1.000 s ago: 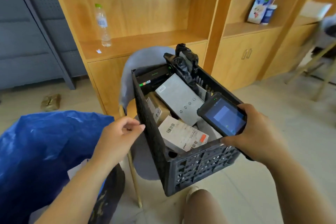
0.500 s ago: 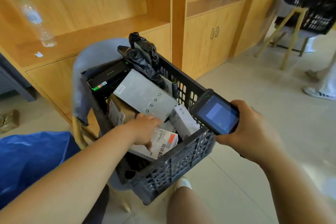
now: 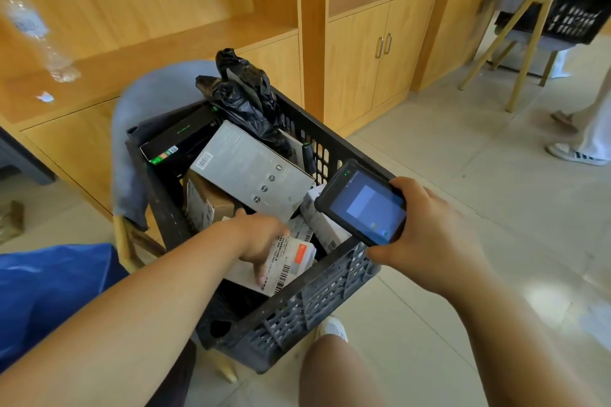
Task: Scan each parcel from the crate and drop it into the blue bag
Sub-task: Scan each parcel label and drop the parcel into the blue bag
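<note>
**Over the black slotted plastic crate (image 3: 297, 317): reaching for the next scan**

Inside the crate, which is sitting on a grey padded chair (image 3: 148, 96), the left hand (image 3: 264, 238) is curling its fingers over the flat white parcel with the barcode label (image 3: 291, 261). That parcel is lying against the near wall, and it is probably being chosen because it is uppermost with its label facing up. The right hand (image 3: 426, 241) is wrapping around the black handheld scanner (image 3: 362, 208) and holding it screen-up just above the crate's right rim, likely so a reading can follow once the parcel is clear. The crumpled blue plastic bag (image 3: 49, 291) is waiting at the lower left, beside the chair. The palm is hiding the left thumb and part of the parcel. The frame edge is cutting off the bag's mouth, and the scanner's screen text is too small to read.
</note>
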Demonstrator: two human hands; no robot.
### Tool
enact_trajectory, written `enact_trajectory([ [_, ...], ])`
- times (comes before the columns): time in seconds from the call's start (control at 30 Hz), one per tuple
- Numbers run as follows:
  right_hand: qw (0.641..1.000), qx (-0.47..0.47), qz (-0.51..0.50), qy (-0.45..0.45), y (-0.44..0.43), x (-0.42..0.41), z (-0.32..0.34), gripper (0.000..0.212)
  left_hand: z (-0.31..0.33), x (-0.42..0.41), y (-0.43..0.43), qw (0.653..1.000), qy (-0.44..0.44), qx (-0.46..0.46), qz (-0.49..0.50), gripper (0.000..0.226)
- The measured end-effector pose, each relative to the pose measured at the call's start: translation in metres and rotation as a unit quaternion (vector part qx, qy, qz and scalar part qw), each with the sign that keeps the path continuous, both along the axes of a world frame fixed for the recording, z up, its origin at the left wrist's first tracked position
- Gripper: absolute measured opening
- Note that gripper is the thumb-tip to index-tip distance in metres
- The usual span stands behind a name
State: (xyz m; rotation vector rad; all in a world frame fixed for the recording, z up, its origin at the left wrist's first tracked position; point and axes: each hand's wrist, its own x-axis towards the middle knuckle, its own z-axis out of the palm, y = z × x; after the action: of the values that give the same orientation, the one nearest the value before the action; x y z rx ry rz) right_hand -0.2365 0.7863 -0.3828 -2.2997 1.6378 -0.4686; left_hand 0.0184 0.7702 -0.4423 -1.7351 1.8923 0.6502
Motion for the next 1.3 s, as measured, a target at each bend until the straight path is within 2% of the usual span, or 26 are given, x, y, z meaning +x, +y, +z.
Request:
enact_trajectory([
  [0.13, 1.000, 0.001, -0.005, -0.007, 0.004, -0.001, 0.001, 0.086, 0.000, 0.006, 0.007, 0.997, 0.032, -0.060, -0.023, 0.074],
  [0.3, 1.000, 0.003, -0.006, -0.010, 0.010, -0.003, 0.003, 0.087, 0.005, 0.015, 0.012, 0.993, 0.115, -0.030, 0.011, 0.063],
  [0.43, 1.000, -0.007, -0.007, -0.014, 0.015, -0.002, 0.007, 0.086, 0.020, 0.023, 0.014, 0.995, 0.093, -0.038, 0.005, 0.061],
  [0.5, 1.000, -0.016, -0.008, -0.013, 0.016, -0.002, 0.011, 0.086, 0.028, 0.028, 0.016, 0.993, 0.089, -0.072, 0.007, 0.048],
  [0.6, 0.999, -0.022, -0.011, -0.027, 0.020, -0.001, 0.016, 0.087, 0.040, 0.039, 0.023, 0.970, 0.112, -0.195, 0.090, 0.040],
  [0.7, 0.998, -0.016, -0.010, -0.055, 0.025, 0.001, 0.022, 0.084, 0.050, 0.051, 0.026, 0.902, 0.149, -0.341, 0.220, 0.047],
  [0.77, 0.998, -0.016, -0.010, -0.060, 0.030, 0.002, 0.026, 0.082, 0.055, 0.056, 0.029, 0.826, 0.232, -0.398, 0.325, 0.049],
  [0.9, 0.999, -0.019, -0.001, -0.051, 0.040, 0.007, 0.032, 0.082, 0.063, 0.062, 0.045, 0.648, 0.424, -0.412, 0.481, 0.052],
  [0.97, 0.999, -0.025, 0.012, -0.033, 0.044, 0.010, 0.035, 0.085, 0.064, 0.065, 0.057, 0.593, 0.470, -0.394, 0.522, 0.050],
  [1.07, 0.999, -0.027, 0.041, 0.013, 0.050, 0.016, 0.039, 0.087, 0.066, 0.064, 0.075, 0.546, 0.505, -0.397, 0.538, 0.050],
  [1.2, 0.991, -0.029, 0.074, 0.105, 0.055, 0.023, 0.044, 0.069, 0.069, 0.057, 0.098, 0.498, 0.522, -0.430, 0.542, 0.047],
  [1.3, 0.985, -0.025, 0.093, 0.142, 0.057, 0.027, 0.047, 0.070, 0.072, 0.054, 0.114, 0.495, 0.516, -0.458, 0.528, 0.048],
])
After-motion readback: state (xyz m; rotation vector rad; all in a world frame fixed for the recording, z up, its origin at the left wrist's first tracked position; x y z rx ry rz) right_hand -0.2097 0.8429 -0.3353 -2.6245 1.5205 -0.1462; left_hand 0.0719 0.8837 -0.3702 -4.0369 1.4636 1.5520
